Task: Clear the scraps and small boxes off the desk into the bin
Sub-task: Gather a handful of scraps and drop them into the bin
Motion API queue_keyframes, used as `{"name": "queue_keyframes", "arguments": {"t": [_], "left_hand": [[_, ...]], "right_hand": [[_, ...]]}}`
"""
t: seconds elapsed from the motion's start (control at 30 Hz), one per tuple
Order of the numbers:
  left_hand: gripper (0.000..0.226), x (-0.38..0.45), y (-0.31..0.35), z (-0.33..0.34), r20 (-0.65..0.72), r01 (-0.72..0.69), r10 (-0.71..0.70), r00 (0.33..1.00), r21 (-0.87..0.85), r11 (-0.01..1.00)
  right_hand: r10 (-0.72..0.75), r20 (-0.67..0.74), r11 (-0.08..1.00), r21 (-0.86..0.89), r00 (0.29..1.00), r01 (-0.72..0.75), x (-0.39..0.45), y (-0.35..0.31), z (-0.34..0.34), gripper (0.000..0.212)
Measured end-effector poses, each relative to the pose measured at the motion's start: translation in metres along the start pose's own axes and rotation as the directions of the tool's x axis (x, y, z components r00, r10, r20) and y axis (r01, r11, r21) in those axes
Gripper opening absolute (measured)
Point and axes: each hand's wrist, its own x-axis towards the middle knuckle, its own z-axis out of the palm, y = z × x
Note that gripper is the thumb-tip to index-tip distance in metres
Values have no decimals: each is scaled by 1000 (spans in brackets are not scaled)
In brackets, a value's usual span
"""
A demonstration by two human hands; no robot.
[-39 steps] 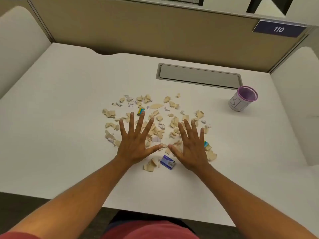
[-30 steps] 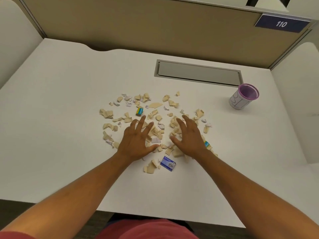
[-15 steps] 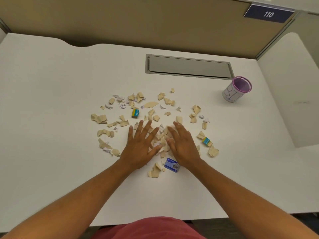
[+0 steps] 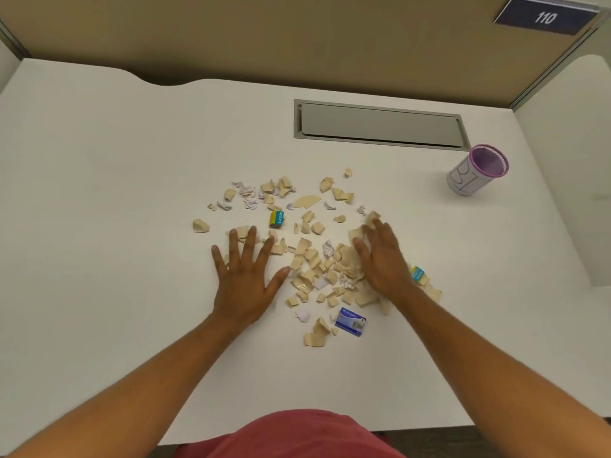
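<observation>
Several tan and white paper scraps (image 4: 314, 266) lie scattered mid-desk. A yellow and blue small box (image 4: 277, 219) sits among the far scraps, a blue and white box (image 4: 350, 321) lies near the front of the pile, and a teal box (image 4: 417, 274) peeks out just right of my right wrist. My left hand (image 4: 246, 272) lies flat with fingers spread on the pile's left edge. My right hand (image 4: 382, 256) stands on its edge against the scraps on the right, fingers straight. The bin, a small white cup with a purple rim (image 4: 476, 170), stands far right.
The white desk (image 4: 99, 193) has a grey cable hatch (image 4: 380, 125) set in behind the scraps. A tan partition (image 4: 264, 38) backs the desk and a white side panel (image 4: 568, 160) closes the right. The front edge is near my red shirt (image 4: 297, 434).
My hands moved apart from the pile's middle to its outer edges. The left hand slid left, the right hand shifted right and turned onto its edge. Scraps between them are bunched together.
</observation>
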Motion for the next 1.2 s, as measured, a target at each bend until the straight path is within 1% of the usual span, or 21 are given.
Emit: {"name": "queue_keyframes", "arguments": {"t": [0.13, 0.23, 0.3, 0.33, 0.37, 0.4, 0.47, 0.53, 0.6, 0.7, 0.8, 0.83, 0.9, 0.97, 1.0, 1.07, 1.13, 1.17, 1.2], "left_hand": [[79, 7, 28, 4, 10, -54, 55, 998, -55, 997], [74, 10, 39, -3, -34, -82, 78, 996, -169, 982], [74, 11, 41, -12, -56, -102, 94, 994, -144, 984], [77, 10, 43, -19, -43, -107, 103, 994, -90, 990], [80, 9, 46, -26, 3, -107, 107, 994, -39, 994], [84, 9, 50, -31, 78, -103, 104, 992, -8, 995], [90, 9, 64, -39, 234, -102, 95, 968, 21, 995], [90, 11, 80, -41, 318, -110, 88, 944, 50, 993], [83, 15, 92, -40, 340, -113, 79, 937, 82, 990], [61, 19, 101, -37, 301, -105, 68, 951, 107, 989], [33, 24, 102, -33, 219, -83, 74, 973, 34, 996], [27, 26, 100, -31, 196, -78, 76, 978, 5, 997], [25, 31, 95, -27, 145, -76, 81, 986, -44, 996], [25, 35, 93, -26, 109, -45, 56, 992, -102, 994], [24, 36, 94, -27, 97, -8, 23, 995, -150, 989], [23, 36, 97, -30, 76, 112, -94, 993, -292, 950], [23, 36, 102, -35, 67, 238, -233, 970, -456, 858], [23, 37, 106, -37, 74, 290, -296, 952, -524, 801], [23, 38, 111, -40, 94, 338, -353, 931, -589, 734]], "right_hand": [[-126, 6, 992, 31, 992, 125, -23, -20, 14, 48], [-116, -53, 989, 86, 992, 120, -30, -24, 2, 44], [-103, -89, 991, 76, 991, 110, -35, -22, -11, 48], [-88, -63, 994, 63, 994, 92, -37, -21, -17, 55], [-62, -5, 997, 50, 998, 62, -39, -20, -22, 66], [-34, 69, 999, 26, 997, 32, -40, -22, -25, 79], [-15, 198, 998, -63, 980, 28, -41, -27, -26, 97], [-28, 254, 986, -153, 967, 69, -38, -35, -21, 100], [-17, 268, 971, -226, 963, 80, -32, -42, -16, 91], [-20, 237, 952, -291, 971, 91, -29, -48, -6, 70], [-69, 159, 952, -284, 985, 112, -30, -49, 1, 50], [-94, 139, 954, -271, 986, 130, -30, -48, 3, 43], [-155, 108, 952, -248, 982, 178, -31, -44, 5, 29], [-202, 87, 944, -249, 976, 217, -29, -38, 6, 18], [-217, 84, 940, -250, 973, 231, -27, -34, 7, 15], [-228, 84, 940, -239, 970, 242, -22, -28, 4, 14], [-225, 65, 954, -190, 972, 233, -16, -22, -2, 18], [-196, 43, 973, -117, 980, 200, -13, -20, -7, 19], [-136, 22, 991, 5, 990, 136, -11, -18, -15, 20]]}}
